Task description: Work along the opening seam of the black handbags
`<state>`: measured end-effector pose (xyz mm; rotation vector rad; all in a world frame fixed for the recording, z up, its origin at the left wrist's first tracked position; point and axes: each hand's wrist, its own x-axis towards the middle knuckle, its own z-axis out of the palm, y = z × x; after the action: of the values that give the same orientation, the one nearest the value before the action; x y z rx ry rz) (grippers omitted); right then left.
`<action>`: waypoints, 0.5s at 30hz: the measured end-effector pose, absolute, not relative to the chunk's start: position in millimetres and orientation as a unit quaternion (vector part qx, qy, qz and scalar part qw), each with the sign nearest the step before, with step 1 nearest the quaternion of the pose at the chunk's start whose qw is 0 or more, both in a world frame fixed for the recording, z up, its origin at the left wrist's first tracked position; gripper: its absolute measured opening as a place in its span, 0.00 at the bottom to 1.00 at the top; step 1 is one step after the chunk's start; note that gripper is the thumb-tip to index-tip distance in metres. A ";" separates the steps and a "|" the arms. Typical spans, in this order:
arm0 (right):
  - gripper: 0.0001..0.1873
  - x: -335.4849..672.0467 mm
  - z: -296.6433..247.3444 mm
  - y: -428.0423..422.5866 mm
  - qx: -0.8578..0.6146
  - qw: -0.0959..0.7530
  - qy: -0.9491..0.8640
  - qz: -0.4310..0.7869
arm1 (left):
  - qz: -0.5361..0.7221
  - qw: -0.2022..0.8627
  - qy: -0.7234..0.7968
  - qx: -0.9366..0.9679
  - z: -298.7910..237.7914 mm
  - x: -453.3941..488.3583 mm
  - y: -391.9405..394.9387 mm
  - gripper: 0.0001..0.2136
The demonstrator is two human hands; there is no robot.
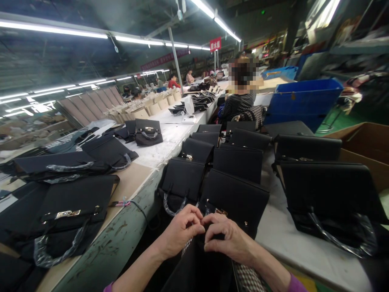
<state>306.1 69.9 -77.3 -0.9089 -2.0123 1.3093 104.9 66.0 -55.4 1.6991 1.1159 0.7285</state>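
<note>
Black bag (196, 269) edge btwn left hand (181, 232), right hand (228, 240); little room fwd.

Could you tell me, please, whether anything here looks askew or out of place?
Nothing looks damaged or spilled. The upright handbags ahead stand in tidy rows; the flat handbags on the left table overlap in a loose heap. The left hand and right hand pinch the nearest bag.
</note>
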 end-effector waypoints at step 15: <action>0.06 300.0 -84.6 70.3 -0.353 0.318 -0.730 0.491 | 0.195 0.500 0.409 0.738 -61.2 115.1 74.5 0.15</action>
<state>300.0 70.3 -84.6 -0.9276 -1.9217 1.2922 115.1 74.5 -61.2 1.7849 0.9880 0.4720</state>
